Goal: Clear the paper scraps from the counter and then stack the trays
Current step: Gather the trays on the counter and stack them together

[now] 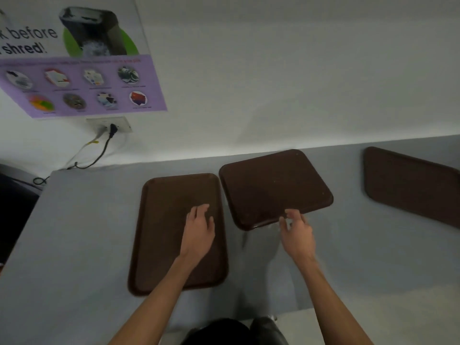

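Three dark brown trays lie on the grey counter (82,232). The left tray (159,220) sits flat, and my left hand (199,230) is over its right half with relaxed fingers that hold nothing. The middle tray (273,185) is tilted, its near edge lifted off the counter. My right hand (297,232) is at that near edge, fingers and thumb spread around the rim; the blur hides whether they pinch it. The right tray (410,185) lies apart at the counter's far right. No paper scraps show.
A white wall runs behind the counter, with a shredder poster (74,58) and an outlet (109,124) with plugged cords at upper left. The counter's left edge drops off to a dark area (15,202). Bare counter separates the middle tray from the right tray.
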The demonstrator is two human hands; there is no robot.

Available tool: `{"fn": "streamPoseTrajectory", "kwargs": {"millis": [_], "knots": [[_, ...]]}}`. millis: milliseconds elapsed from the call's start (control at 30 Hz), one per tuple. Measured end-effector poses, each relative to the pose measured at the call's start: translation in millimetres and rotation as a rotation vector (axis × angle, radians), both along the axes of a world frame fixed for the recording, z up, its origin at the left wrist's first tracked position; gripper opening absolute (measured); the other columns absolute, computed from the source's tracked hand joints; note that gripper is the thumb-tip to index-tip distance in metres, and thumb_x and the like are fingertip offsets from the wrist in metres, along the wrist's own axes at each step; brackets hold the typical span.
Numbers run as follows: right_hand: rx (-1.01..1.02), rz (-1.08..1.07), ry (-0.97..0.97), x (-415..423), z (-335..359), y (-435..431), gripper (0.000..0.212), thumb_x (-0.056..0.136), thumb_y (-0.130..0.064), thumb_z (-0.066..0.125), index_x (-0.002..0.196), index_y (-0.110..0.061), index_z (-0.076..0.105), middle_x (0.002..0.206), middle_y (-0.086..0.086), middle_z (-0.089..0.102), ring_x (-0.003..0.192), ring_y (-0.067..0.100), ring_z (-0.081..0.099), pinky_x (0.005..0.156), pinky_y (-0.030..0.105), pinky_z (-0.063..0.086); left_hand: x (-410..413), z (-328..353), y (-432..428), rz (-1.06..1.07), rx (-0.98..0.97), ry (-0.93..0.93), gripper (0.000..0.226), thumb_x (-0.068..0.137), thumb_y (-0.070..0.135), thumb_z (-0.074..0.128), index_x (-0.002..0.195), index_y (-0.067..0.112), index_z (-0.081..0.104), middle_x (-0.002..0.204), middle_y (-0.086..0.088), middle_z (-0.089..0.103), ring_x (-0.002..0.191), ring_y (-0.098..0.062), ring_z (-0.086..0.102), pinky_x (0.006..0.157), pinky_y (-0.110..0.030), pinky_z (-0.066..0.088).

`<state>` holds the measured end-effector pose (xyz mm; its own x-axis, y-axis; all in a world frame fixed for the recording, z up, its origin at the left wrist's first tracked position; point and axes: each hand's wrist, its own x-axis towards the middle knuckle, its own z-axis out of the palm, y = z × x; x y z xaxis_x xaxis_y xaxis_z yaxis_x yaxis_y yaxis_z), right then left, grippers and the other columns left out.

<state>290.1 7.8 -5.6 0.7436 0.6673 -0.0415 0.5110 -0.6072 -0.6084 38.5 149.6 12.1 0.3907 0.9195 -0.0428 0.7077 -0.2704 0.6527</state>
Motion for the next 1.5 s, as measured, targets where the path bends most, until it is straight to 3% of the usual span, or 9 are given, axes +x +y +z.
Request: {"fn": "streamPoseTrajectory", "kwargs": {"millis": [133,400,600,833,967,1133,1233,1367,1500], "knots": [[-0.038,-0.034,0.021,93,-1,-1,0.032,0.102,-0.031,0.063,0.131,-0.017,0.062,0.124,0.013,0.062,0.103,0.037,0.067,0.089,0.038,0.052,72,-9,1,0.013,-0.106,-0.002,0.044,0.103,0.022,0.053,0.146,0.013,0.047,0.138,-0.012,0.054,0.136,-0.030,0.045,0.114,-0.041,0.038],[-0.286,-0.076,0.081,224,-31,26,0.054,0.104,-0.034,0.061,0.146,-0.002,0.049,0.141,0.028,0.052,0.126,0.048,0.054,0.107,0.050,0.045,147,-49,-2,0.197,-0.351,0.065,0.069,0.103,0.030,0.055,0.158,0.003,0.022,0.154,-0.020,0.035,0.141,-0.040,0.039,0.117,-0.049,0.038],[-0.444,-0.062,0.031,241,-56,48,0.075,0.104,-0.054,0.050,0.145,0.008,0.044,0.149,0.033,0.042,0.138,0.048,0.038,0.118,0.051,0.025,171,-59,-4,0.361,-0.326,0.041,0.059,0.102,0.026,0.055,0.153,0.003,0.036,0.144,-0.020,0.050,0.136,-0.037,0.044,0.114,-0.042,0.040],[-0.445,-0.155,0.123,259,-49,64,0.093,0.101,-0.068,0.043,0.153,0.008,0.034,0.152,0.032,0.043,0.141,0.047,0.039,0.118,0.053,0.027,188,-56,17,0.615,-0.378,0.008,0.047,0.098,0.034,0.058,0.134,0.005,0.052,0.127,-0.020,0.062,0.119,-0.041,0.058,0.106,-0.054,0.047],[-0.451,-0.151,0.132,266,-51,55,0.086,0.100,-0.064,0.050,0.152,0.003,0.032,0.154,0.031,0.038,0.142,0.048,0.035,0.117,0.054,0.028,192,-52,20,0.770,-0.534,-0.152,0.047,0.096,0.048,0.058,0.120,0.008,0.059,0.122,-0.016,0.062,0.105,-0.037,0.062,0.092,-0.049,0.057],[-0.368,-0.168,0.169,263,-54,43,0.072,0.100,-0.059,0.056,0.139,-0.001,0.040,0.146,0.032,0.040,0.137,0.051,0.037,0.112,0.056,0.033,199,-21,27,0.741,-0.455,-0.331,0.055,0.095,0.057,0.061,0.121,0.008,0.061,0.114,-0.011,0.068,0.105,-0.032,0.066,0.090,-0.041,0.056],[-0.274,-0.183,0.219,267,-55,40,0.061,0.100,-0.054,0.060,0.127,0.000,0.049,0.140,0.032,0.047,0.132,0.051,0.042,0.110,0.055,0.036,203,9,32,0.655,-0.337,-0.329,0.064,0.094,0.073,0.043,0.107,0.014,0.061,0.107,-0.010,0.069,0.100,-0.033,0.066,0.091,-0.049,0.057],[-0.006,-0.230,0.369,263,-43,41,0.047,0.105,-0.052,0.053,0.112,-0.006,0.051,0.118,0.028,0.064,0.113,0.046,0.061,0.093,0.049,0.047,203,45,33,0.604,-0.197,-0.300,0.075,0.106,0.060,0.018,0.107,0.008,0.071,0.102,-0.017,0.072,0.100,-0.037,0.067,0.095,-0.051,0.053],[0.262,-0.321,0.683,258,-32,51,0.062,0.102,-0.065,0.050,0.130,-0.010,0.055,0.132,0.019,0.065,0.120,0.036,0.063,0.105,0.050,0.049,179,52,33,0.552,-0.121,-0.291,0.079,0.103,0.067,0.013,0.083,0.014,0.069,0.080,-0.010,0.071,0.079,-0.029,0.070,0.083,-0.050,0.057]]}}
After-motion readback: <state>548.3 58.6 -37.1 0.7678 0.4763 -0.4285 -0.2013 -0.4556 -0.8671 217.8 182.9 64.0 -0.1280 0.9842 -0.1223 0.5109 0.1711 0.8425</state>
